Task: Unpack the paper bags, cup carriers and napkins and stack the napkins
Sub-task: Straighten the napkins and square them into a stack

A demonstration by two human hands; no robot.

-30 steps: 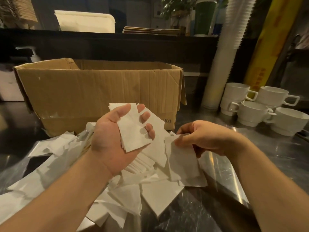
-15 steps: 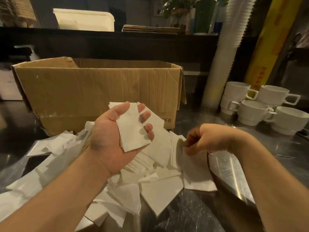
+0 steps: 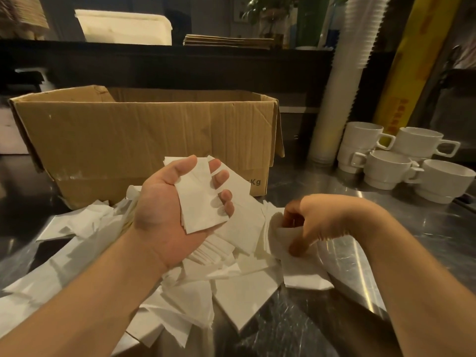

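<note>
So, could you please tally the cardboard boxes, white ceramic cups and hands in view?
cardboard box: 1
white ceramic cups: 5 showing
hands: 2, left hand and right hand
Total: 8

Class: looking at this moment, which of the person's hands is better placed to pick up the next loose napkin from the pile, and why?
Probably the right hand: it is down at the loose napkins, fingers already pinching one. The left hand is raised, palm up, full with the gathered stack.

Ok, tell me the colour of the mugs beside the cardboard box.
White mugs, plain and unpatterned, seen in the head view.
</note>
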